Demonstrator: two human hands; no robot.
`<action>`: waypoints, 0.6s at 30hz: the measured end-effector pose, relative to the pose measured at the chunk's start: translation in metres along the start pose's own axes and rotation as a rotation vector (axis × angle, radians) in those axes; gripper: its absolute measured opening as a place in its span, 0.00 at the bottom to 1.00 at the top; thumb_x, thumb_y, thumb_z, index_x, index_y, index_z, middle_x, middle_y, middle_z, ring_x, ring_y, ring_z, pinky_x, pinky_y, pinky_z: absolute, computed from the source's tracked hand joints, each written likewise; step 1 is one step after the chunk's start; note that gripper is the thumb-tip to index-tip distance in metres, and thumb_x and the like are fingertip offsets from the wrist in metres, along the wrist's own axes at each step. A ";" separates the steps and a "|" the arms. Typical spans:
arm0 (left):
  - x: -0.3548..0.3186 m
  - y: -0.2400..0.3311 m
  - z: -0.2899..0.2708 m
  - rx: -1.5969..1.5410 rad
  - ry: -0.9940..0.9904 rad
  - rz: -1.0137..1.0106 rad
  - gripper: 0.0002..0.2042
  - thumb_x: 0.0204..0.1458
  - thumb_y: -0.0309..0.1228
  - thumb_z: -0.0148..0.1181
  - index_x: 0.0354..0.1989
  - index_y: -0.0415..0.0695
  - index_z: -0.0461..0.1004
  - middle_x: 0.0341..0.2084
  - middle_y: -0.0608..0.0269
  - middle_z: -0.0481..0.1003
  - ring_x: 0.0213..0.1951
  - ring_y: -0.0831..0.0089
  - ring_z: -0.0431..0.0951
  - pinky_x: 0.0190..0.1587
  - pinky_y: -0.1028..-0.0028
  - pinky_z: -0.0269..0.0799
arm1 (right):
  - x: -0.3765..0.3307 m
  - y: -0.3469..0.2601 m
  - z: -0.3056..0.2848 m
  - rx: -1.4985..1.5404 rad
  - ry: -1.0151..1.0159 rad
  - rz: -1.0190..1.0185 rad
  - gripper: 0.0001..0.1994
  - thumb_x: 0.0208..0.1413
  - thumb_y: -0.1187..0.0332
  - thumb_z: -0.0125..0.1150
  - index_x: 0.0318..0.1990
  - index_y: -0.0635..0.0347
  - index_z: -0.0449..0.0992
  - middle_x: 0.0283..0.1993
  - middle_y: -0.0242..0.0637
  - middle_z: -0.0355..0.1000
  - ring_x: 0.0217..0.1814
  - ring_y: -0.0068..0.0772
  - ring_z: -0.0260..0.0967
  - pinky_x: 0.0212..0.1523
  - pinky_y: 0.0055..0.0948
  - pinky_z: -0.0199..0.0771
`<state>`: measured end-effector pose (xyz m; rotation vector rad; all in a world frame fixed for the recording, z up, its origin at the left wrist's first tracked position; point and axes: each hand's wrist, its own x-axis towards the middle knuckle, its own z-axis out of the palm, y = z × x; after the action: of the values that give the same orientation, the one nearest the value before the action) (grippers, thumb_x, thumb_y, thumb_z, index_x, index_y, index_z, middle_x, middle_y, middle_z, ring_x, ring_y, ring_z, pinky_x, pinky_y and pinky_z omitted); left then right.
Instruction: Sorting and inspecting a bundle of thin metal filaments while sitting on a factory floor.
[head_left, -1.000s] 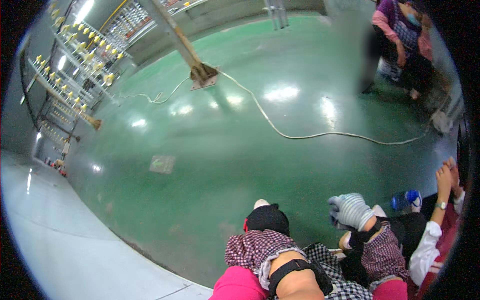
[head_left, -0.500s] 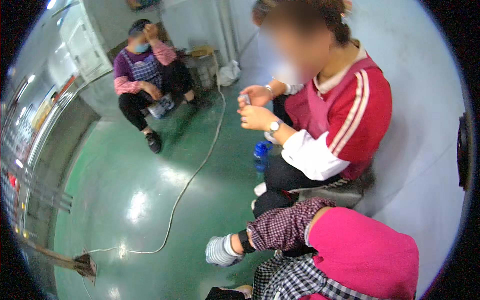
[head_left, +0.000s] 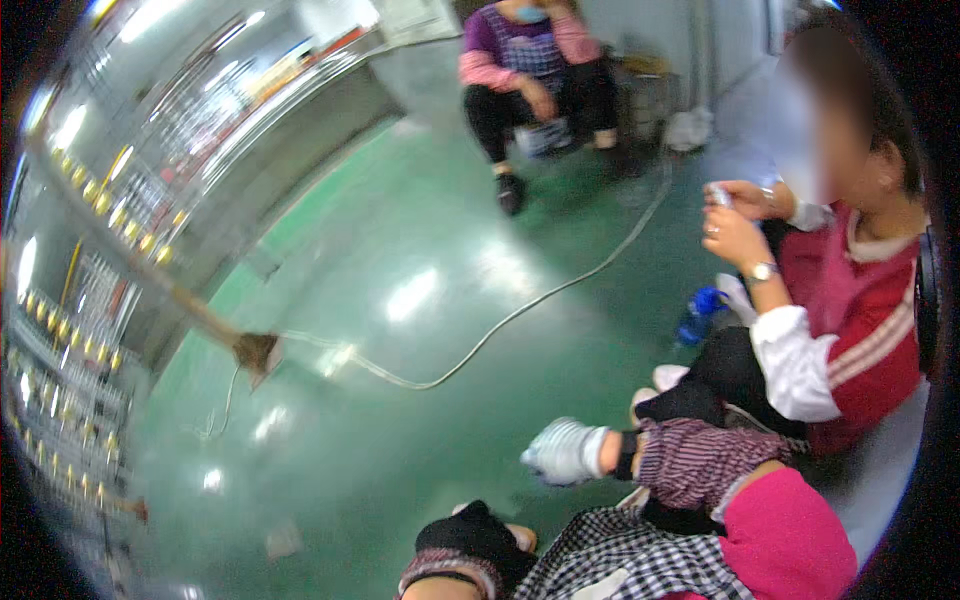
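Note:
My right hand (head_left: 565, 452) wears a pale grey-white glove and is held out over the green floor. Its fingers droop loosely, open as far as the blur shows, with nothing visible in them. A black band circles the wrist, above it a plum checked sleeve cover (head_left: 690, 458) and a pink sleeve (head_left: 790, 535). My black-and-white checked apron (head_left: 610, 545) covers my lap. At the lower edge, part of my left arm shows in a similar sleeve cover (head_left: 450, 568), beside a black trouser leg (head_left: 478, 530). My left hand does not show.
At right, a seated person in red (head_left: 870, 330) holds a small item in both hands, near a blue bottle (head_left: 698, 318). Another person (head_left: 535, 80) sits at the back. A pale cable (head_left: 510, 320) crosses the floor to a post's base (head_left: 258, 352). Machine racks (head_left: 80, 380) line the left.
The view has swung left and down, so the people and cable sit farther right and more racks show. My left sleeve cover has come into view. My right hand stays gloved and held out.

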<state>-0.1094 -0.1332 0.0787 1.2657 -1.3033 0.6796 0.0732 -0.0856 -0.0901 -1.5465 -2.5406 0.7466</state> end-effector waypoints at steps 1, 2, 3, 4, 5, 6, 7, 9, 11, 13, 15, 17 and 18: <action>0.024 0.014 -0.030 0.006 -0.187 -0.152 0.20 0.60 0.57 0.47 0.38 0.54 0.76 0.35 0.70 0.75 0.35 0.68 0.77 0.31 0.71 0.71 | 0.003 -0.003 0.001 -0.014 -0.039 -0.002 0.11 0.46 0.64 0.57 0.28 0.63 0.79 0.26 0.52 0.75 0.31 0.55 0.76 0.33 0.49 0.75; 0.040 0.030 -0.048 -0.001 -0.367 -0.308 0.20 0.60 0.57 0.48 0.37 0.54 0.76 0.33 0.70 0.75 0.33 0.69 0.77 0.29 0.71 0.71 | 0.006 -0.004 0.000 -0.028 -0.077 0.002 0.11 0.47 0.63 0.57 0.28 0.64 0.78 0.26 0.52 0.75 0.30 0.55 0.75 0.32 0.49 0.74; 0.038 0.034 -0.041 0.028 -0.346 -0.329 0.20 0.60 0.57 0.48 0.37 0.54 0.76 0.33 0.70 0.75 0.33 0.69 0.77 0.29 0.71 0.71 | 0.005 -0.006 -0.004 -0.014 -0.053 -0.011 0.11 0.48 0.64 0.56 0.29 0.64 0.78 0.25 0.52 0.75 0.29 0.55 0.75 0.32 0.49 0.74; 0.031 0.036 -0.032 0.008 -0.329 -0.300 0.21 0.59 0.57 0.49 0.36 0.53 0.76 0.31 0.69 0.75 0.31 0.68 0.77 0.28 0.71 0.71 | 0.007 -0.007 -0.006 -0.002 -0.102 -0.006 0.11 0.49 0.64 0.56 0.29 0.63 0.78 0.24 0.51 0.75 0.28 0.54 0.75 0.31 0.49 0.74; 0.024 0.035 -0.022 -0.016 -0.315 -0.268 0.21 0.59 0.57 0.49 0.35 0.53 0.76 0.29 0.69 0.75 0.30 0.67 0.77 0.26 0.71 0.70 | 0.007 -0.009 -0.009 -0.011 -0.114 -0.009 0.11 0.49 0.64 0.56 0.29 0.63 0.78 0.25 0.51 0.75 0.28 0.54 0.75 0.31 0.49 0.74; 0.015 0.033 -0.009 0.000 -0.306 -0.286 0.21 0.59 0.57 0.49 0.35 0.53 0.76 0.29 0.69 0.75 0.30 0.67 0.77 0.26 0.71 0.70 | 0.008 -0.011 -0.012 -0.018 -0.121 -0.011 0.11 0.49 0.64 0.56 0.29 0.62 0.78 0.25 0.51 0.75 0.28 0.54 0.75 0.31 0.49 0.74; 0.005 0.028 0.003 0.013 -0.328 -0.220 0.21 0.59 0.57 0.49 0.34 0.52 0.75 0.28 0.67 0.76 0.30 0.66 0.78 0.28 0.70 0.72 | 0.007 -0.010 -0.011 -0.025 -0.117 -0.015 0.11 0.49 0.63 0.57 0.29 0.62 0.78 0.25 0.51 0.75 0.28 0.54 0.75 0.31 0.50 0.74; 0.003 0.029 0.011 0.027 -0.355 -0.161 0.21 0.59 0.57 0.49 0.34 0.52 0.75 0.28 0.65 0.76 0.31 0.65 0.78 0.29 0.69 0.73 | 0.003 -0.009 -0.009 -0.048 -0.124 -0.007 0.11 0.48 0.63 0.57 0.29 0.62 0.77 0.24 0.51 0.75 0.28 0.55 0.74 0.31 0.50 0.73; 0.020 0.030 0.001 0.083 -0.369 -0.136 0.20 0.59 0.56 0.50 0.35 0.52 0.75 0.33 0.62 0.78 0.33 0.63 0.79 0.32 0.67 0.74 | 0.001 -0.011 -0.012 -0.063 -0.118 -0.006 0.11 0.49 0.62 0.57 0.28 0.62 0.77 0.24 0.51 0.74 0.27 0.55 0.74 0.31 0.50 0.73; 0.011 0.039 -0.012 0.086 -0.340 -0.139 0.20 0.59 0.55 0.50 0.35 0.52 0.75 0.33 0.62 0.78 0.33 0.63 0.79 0.32 0.67 0.74 | 0.006 -0.008 -0.007 -0.021 -0.132 -0.009 0.12 0.50 0.61 0.57 0.27 0.62 0.77 0.24 0.50 0.74 0.27 0.55 0.74 0.31 0.50 0.73; 0.009 0.040 -0.018 0.085 -0.327 -0.135 0.19 0.59 0.54 0.50 0.35 0.51 0.75 0.32 0.62 0.78 0.33 0.63 0.79 0.32 0.68 0.73 | 0.007 -0.011 -0.008 -0.021 -0.146 -0.020 0.12 0.50 0.61 0.57 0.28 0.61 0.77 0.24 0.49 0.74 0.27 0.54 0.74 0.31 0.50 0.73; 0.012 0.040 -0.022 0.086 -0.328 -0.132 0.19 0.60 0.53 0.49 0.36 0.50 0.75 0.32 0.62 0.77 0.33 0.64 0.78 0.31 0.68 0.73 | 0.005 -0.011 -0.006 -0.055 -0.149 -0.013 0.12 0.52 0.60 0.57 0.29 0.60 0.77 0.24 0.47 0.75 0.28 0.52 0.74 0.32 0.49 0.74; 0.013 0.042 -0.024 0.086 -0.331 -0.133 0.19 0.60 0.52 0.49 0.36 0.50 0.75 0.32 0.61 0.77 0.33 0.64 0.78 0.31 0.68 0.73 | 0.005 -0.012 -0.007 -0.061 -0.146 -0.022 0.12 0.52 0.60 0.57 0.29 0.60 0.77 0.24 0.47 0.75 0.28 0.52 0.74 0.32 0.49 0.74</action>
<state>-0.1381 -0.1036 0.1077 1.5688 -1.4511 0.4476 0.0629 -0.0833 -0.0793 -1.5328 -2.7031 0.8156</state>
